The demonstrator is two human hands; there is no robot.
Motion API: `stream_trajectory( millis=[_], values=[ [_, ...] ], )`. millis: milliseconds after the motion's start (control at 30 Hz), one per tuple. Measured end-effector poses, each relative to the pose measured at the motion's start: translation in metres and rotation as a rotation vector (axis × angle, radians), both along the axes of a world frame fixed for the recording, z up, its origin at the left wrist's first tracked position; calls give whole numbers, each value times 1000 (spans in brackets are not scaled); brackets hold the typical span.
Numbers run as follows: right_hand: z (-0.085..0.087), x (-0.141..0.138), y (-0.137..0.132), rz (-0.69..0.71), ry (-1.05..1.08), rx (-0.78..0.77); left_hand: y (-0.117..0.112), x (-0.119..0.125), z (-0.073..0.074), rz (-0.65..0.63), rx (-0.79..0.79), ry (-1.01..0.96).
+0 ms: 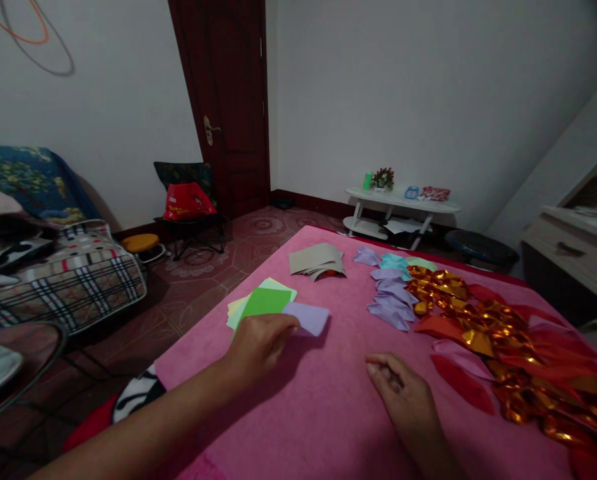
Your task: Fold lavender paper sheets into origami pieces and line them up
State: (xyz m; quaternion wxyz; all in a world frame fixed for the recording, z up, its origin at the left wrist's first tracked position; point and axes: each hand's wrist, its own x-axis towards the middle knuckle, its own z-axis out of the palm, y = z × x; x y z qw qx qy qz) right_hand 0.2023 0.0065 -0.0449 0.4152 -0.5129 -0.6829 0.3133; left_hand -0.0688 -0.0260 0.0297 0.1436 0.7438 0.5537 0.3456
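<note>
A sheet of purple paper (pixel 309 317) is pinched in my left hand (pixel 261 343), held just above the pink cloth-covered table (pixel 328 400). Close behind that hand lies a small stack of green and pale yellow paper (pixel 265 301). My right hand (pixel 401 393) rests near the table's front with its fingers loosely curled, and nothing shows in it. To its right are folded purple paper pieces (pixel 392 300) in a column, beside shiny gold folded pieces (pixel 493 327).
Grey paper sheets (pixel 318 259) lie toward the far end of the table. Red and pink folded pieces (pixel 461 383) spread along the right side. Beyond are a white side table (pixel 403 199), a dark round stool (pixel 481 245), and a chair with a red bag (pixel 189 201).
</note>
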Motion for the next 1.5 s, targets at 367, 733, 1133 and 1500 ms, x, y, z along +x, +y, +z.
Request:
stream_trajectory(
  millis=[367, 733, 1133, 1500],
  values=[
    [17, 1, -16, -71, 60, 320, 50, 49, 14, -225, -618, -711],
    [25, 18, -17, 381, -424, 716, 66, 74, -25, -294, -145, -137],
    [20, 37, -53, 413, -490, 545, -30, 24, -6, -760, -269, 272],
    [31, 18, -58, 107, -293, -10, 2, 58, -37, -480, -282, -92]
  ],
)
